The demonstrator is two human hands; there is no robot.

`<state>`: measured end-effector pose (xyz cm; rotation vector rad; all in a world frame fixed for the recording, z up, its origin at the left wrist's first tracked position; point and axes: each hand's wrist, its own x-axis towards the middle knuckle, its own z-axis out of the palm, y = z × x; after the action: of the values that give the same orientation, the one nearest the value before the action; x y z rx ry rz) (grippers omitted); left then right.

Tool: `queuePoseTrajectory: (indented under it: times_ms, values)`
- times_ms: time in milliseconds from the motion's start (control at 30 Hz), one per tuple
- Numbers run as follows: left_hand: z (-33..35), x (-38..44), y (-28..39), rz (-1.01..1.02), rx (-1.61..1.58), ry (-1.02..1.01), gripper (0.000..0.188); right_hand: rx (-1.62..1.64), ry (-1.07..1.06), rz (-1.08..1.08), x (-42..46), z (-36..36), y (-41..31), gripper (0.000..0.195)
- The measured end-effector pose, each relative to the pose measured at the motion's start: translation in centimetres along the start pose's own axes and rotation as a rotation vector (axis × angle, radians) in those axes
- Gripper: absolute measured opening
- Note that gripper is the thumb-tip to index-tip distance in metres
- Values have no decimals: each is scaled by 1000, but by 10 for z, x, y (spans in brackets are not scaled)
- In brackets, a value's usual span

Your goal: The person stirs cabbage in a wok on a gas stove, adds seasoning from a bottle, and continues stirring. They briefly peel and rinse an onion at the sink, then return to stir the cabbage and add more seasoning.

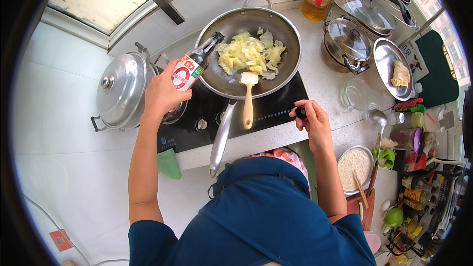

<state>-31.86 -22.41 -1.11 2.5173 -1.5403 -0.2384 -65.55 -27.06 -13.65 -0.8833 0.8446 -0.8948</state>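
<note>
My left hand point(168, 90) grips a labelled glass bottle of dark sauce point(194, 64), tilted with its neck over the left rim of a steel wok point(210, 74). In the wok lies a heap of pale yellow-green cabbage pieces point(247, 53). A cream-coloured spatula point(248, 99) rests there too, its handle sticking out over the near rim. Between the fingertips of my right hand point(314, 122) is a small black bottle cap point(300, 112), held to the right of the wok near the counter edge. Whether sauce is flowing cannot be made out.
A lidded metal pot point(122, 88) stands left on the black cooktop point(192, 118). The wok's long handle point(223, 136) points towards me. To the right are a lidded saucepan point(347, 44), a steel plate point(384, 53), a ladle point(378, 118) and a bowl of pale mixture point(354, 162) with chopsticks.
</note>
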Motion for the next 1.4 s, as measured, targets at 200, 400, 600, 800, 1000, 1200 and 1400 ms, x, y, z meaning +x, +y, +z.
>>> queuePoseTrajectory:
  times_ms: [200,400,600,800,1000,1200,1400]
  values:
    - [4,7,-3,16,1,5,77,-9,4,-4,1,-2,-1,28]
    - [4,9,-3,19,-7,4,76,0,13,2,2,-3,-2,28]
    - [7,12,-5,41,-29,39,76,6,17,0,1,-2,-5,28]
    - [17,13,-11,94,-312,117,77,-14,11,-79,5,5,-13,26]
    - [22,0,-6,210,-815,120,67,-77,-70,-294,24,36,-53,19]
    - [33,-24,-5,313,-1017,94,64,-403,-231,-575,67,112,-128,27]
    - [37,-46,-13,376,-1047,116,67,-513,-385,-540,95,187,-148,30]
